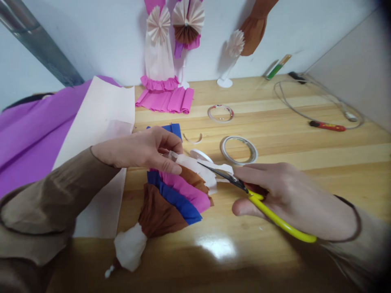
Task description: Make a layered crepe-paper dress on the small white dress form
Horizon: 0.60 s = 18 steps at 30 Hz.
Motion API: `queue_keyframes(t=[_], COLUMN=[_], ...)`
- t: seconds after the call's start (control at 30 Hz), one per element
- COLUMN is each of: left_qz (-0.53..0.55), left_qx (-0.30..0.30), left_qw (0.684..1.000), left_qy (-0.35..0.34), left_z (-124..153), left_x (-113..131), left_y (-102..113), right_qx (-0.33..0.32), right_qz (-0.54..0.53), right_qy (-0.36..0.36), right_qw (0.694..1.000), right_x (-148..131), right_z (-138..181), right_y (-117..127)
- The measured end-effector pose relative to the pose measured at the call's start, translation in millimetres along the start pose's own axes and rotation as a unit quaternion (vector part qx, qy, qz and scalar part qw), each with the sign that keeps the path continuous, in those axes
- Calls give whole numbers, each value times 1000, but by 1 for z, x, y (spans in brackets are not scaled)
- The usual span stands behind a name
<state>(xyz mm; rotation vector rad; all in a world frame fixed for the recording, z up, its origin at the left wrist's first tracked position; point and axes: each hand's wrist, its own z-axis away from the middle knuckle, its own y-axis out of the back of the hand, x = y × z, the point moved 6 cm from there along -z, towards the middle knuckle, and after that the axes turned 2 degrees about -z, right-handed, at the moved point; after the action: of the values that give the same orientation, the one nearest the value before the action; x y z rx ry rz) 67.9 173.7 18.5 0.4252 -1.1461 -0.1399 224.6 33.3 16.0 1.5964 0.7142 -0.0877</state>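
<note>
My left hand [140,148] pinches the near end of a white paper strip [193,163], thumb in front and fingers behind. Beneath it fan out ruffled paper layers: a brown band [194,178], a pink band [187,192], a blue band [179,205] and a wider brown piece [161,213]. These lead down to a white puffed end [131,246] lying near the table's front. In my right hand [287,199] are yellow-handled scissors [275,217], blades slightly apart, their tips over the white strip. Part of that strip reaches my right fingertips; whether they grip it is unclear.
Tape rolls [240,150] and a thin ring of tape [220,113] lie beyond my hands. Purple paper [39,130] and a cream sheet [105,101] cover the left side. Paper figures [160,57] stand along the wall. A cable [293,108] and a red-black tool [328,126] lie right.
</note>
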Motion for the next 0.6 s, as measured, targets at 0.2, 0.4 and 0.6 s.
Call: queue_keyframes(t=[0.2, 0.4, 0.6], left_qz=[2, 14, 25], left_qx=[39, 37, 32], left_qw=[999, 999, 998], left_qy=[-8, -23, -42], left_z=[0, -1, -2], left_x=[-3, -3, 3], left_y=[2, -3, -5], right_qx=[-47, -40, -48], right_qz=[-28, 10, 41], right_qy=[-31, -28, -28], right_qw=[998, 999, 998], right_x=[7, 9, 9], right_z=[0, 1, -3], right_y=[-4, -4, -5])
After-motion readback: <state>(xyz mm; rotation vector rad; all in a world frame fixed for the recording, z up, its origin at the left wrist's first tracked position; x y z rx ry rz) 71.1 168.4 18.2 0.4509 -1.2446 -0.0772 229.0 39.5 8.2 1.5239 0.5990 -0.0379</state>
